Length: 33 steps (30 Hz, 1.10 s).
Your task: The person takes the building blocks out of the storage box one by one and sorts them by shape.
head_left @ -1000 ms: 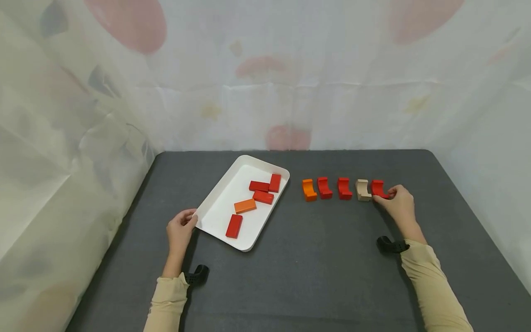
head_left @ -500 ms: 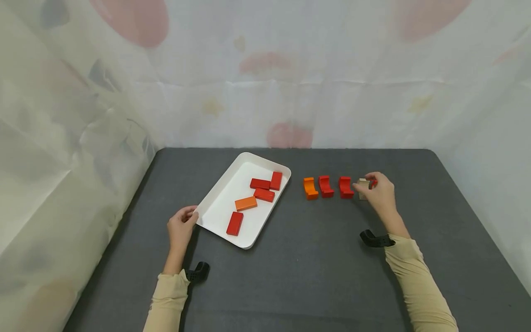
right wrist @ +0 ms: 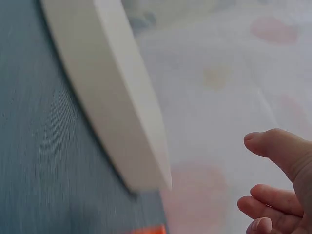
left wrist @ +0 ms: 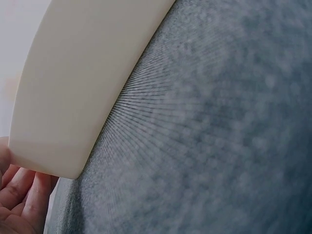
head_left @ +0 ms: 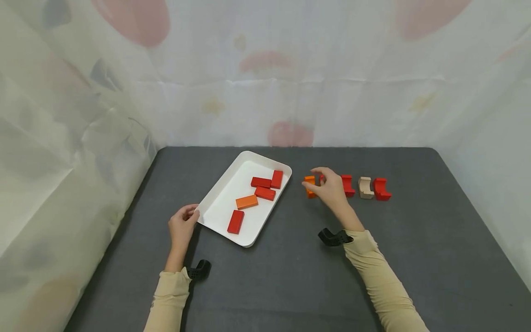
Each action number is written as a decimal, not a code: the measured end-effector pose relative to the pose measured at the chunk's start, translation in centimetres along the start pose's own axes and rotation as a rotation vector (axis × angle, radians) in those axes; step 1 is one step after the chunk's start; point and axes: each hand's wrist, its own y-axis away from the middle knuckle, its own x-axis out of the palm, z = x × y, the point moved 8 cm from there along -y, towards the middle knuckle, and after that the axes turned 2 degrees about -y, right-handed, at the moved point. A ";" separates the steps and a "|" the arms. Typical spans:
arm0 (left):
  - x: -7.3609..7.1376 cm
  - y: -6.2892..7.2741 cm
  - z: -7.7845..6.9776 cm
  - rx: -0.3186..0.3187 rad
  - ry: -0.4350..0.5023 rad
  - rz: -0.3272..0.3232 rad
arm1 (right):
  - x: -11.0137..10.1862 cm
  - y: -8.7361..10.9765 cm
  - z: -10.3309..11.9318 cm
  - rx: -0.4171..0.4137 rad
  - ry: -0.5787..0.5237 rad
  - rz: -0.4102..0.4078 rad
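My left hand pinches the near left corner of a white tray; the left wrist view shows the thumb at the rim and fingers under the corner of the tray. Over the left end of a row of curved blocks hovers my right hand, thumb and fingers spread apart around the orange curved block. That hand mostly hides a red one beside it. Nothing lies between the thumb and fingers of my right hand in the right wrist view, where the orange block's edge shows below.
Inside the tray lie several red rectangular blocks and an orange rectangular block. Rightward along the row stand a red curved block, a plain wood one and another red one. A patterned curtain surrounds the dark table.
My right hand has left the red curved block at the row's right end and swept left over the row to the orange one. My left hand stays at the tray corner.
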 end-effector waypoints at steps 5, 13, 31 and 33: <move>-0.3 0.1 0.0 -0.006 0.002 -0.013 | 3.2 -0.3 2.6 -0.054 -0.056 0.056; -0.5 0.3 -0.2 -0.012 -0.013 -0.021 | 8.2 -0.3 4.5 -0.075 -0.116 0.196; 0.2 0.5 -0.1 -0.037 0.047 0.028 | 14.6 0.3 5.2 -0.139 -0.136 0.428; 0.1 0.5 0.0 -0.037 0.043 0.026 | 15.2 0.2 5.3 -0.165 -0.092 0.458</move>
